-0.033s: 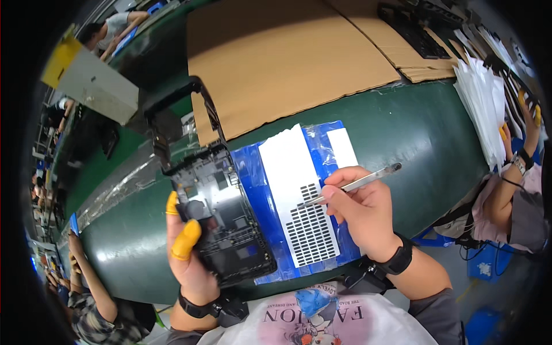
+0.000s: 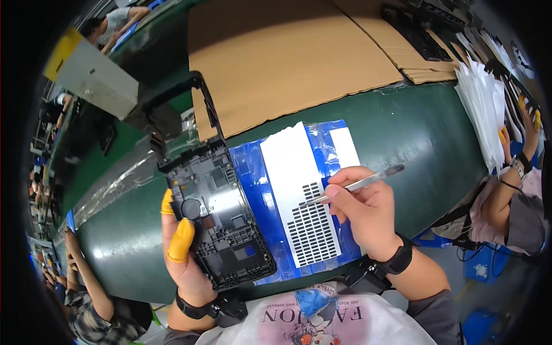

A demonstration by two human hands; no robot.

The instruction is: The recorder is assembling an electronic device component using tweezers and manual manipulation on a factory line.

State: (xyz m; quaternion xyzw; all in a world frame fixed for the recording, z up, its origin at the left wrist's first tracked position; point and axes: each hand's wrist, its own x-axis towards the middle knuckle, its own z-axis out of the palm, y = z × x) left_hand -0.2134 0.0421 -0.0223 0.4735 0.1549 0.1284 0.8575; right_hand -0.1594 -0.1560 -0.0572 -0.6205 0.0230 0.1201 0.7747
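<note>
In my left hand (image 2: pixel 192 279), which wears yellow finger cots on thumb and finger, is a black plastic housing (image 2: pixel 227 230) with ribs, a round recess and an open frame at its far end. The hand grips its left edge, inner side up. Pinched in my right hand (image 2: pixel 368 215) are metal tweezers (image 2: pixel 368 181). Their tips are at a white sheet (image 2: pixel 290 164) bearing rows of small black rectangular pads, near the upper end of the rows. Whether a pad is between the tips is too small to tell. The sheet lies on a blue board (image 2: pixel 255 192) covered with clear tape.
Brown cardboard (image 2: pixel 287 63) covers the far part of the green table (image 2: pixel 411 138). Black plastic parts (image 2: pixel 417 34) rest at the far right, beside a stack of white sheets (image 2: pixel 483 109). A grey box (image 2: pixel 100 80) stands far left. Other people work on both sides.
My left hand has tilted the housing slightly, so its inner ribs and round recess show more clearly. My right hand and the tweezers are nearly unmoved.
</note>
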